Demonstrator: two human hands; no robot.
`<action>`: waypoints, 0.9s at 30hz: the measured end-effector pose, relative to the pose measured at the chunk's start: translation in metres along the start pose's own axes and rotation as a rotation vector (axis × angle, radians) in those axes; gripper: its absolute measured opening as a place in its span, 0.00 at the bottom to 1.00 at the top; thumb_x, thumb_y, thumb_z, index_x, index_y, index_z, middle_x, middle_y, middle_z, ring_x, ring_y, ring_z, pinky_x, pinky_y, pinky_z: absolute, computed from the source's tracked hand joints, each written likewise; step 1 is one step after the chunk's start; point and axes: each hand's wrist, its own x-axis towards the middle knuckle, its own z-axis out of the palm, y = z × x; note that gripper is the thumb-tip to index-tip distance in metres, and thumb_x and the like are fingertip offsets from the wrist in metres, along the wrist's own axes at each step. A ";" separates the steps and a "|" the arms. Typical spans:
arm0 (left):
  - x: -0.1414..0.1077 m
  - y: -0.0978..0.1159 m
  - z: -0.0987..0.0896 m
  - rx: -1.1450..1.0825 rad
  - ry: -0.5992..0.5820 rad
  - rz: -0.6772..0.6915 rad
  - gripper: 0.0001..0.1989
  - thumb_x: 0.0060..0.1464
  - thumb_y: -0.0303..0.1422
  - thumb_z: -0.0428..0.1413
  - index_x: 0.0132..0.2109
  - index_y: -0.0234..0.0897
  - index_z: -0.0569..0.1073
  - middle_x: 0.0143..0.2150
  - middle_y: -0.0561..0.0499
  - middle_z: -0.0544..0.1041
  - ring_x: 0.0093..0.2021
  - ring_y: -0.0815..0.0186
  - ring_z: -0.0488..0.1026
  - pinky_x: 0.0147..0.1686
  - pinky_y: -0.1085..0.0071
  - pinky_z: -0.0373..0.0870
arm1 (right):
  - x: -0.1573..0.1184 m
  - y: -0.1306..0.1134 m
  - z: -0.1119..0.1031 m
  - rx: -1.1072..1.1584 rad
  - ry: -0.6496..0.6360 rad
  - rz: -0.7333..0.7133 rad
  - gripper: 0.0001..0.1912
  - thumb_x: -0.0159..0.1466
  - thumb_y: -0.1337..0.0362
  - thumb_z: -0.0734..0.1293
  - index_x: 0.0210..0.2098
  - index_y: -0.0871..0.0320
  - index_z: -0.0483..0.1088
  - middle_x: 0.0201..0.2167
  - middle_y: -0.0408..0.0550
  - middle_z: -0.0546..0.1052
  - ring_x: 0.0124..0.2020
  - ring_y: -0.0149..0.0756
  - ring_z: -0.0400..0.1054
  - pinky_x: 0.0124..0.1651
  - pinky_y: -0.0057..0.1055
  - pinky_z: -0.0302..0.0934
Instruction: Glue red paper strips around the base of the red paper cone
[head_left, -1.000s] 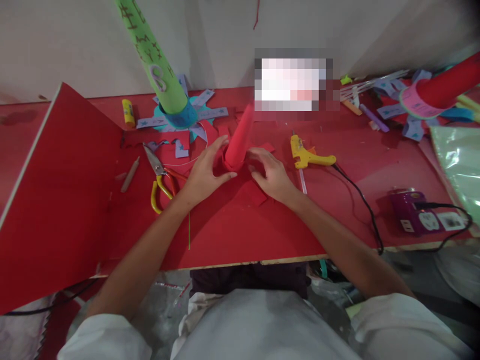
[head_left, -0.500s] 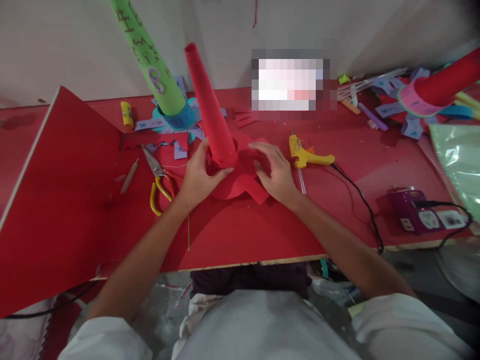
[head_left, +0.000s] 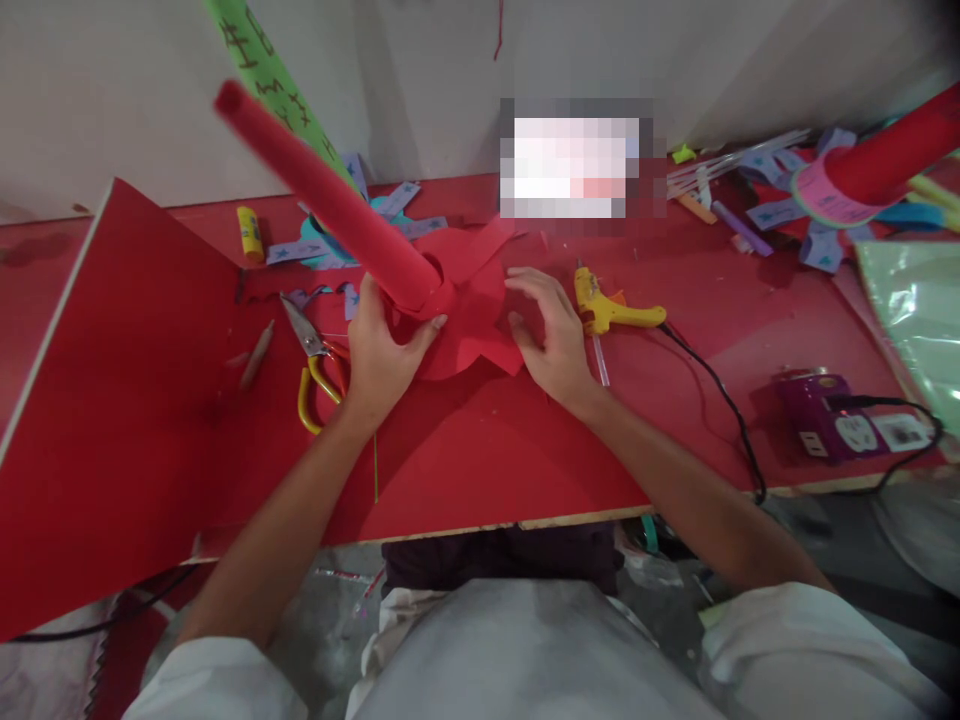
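A long red paper tube rises from a flat red paper base with petal-like strips at its edge. The tube leans to the left. My left hand is wrapped round the tube's foot, its thumb lying across the front of the collar there. On the base's right side is my right hand, its fingers curved and apart, close to the paper's edge. Whether its fingertips touch the paper I cannot tell.
Scissors, a glue stick and an upright red board are on the left. Behind stands a green paper tube. To the right are a yellow glue gun, a purple power adapter and another red tube.
The red tube has tipped further left, and its base has turned up toward me. My left hand has shifted slightly left with it; my right hand has barely moved.
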 end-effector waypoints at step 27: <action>0.001 -0.019 0.022 0.157 -0.221 -0.079 0.39 0.59 0.37 0.65 0.73 0.40 0.60 0.56 0.37 0.79 0.58 0.43 0.78 0.60 0.43 0.74 | 0.029 0.009 -0.010 -0.140 -0.198 0.026 0.13 0.72 0.66 0.62 0.48 0.47 0.77 0.56 0.50 0.79 0.61 0.53 0.69 0.67 0.61 0.64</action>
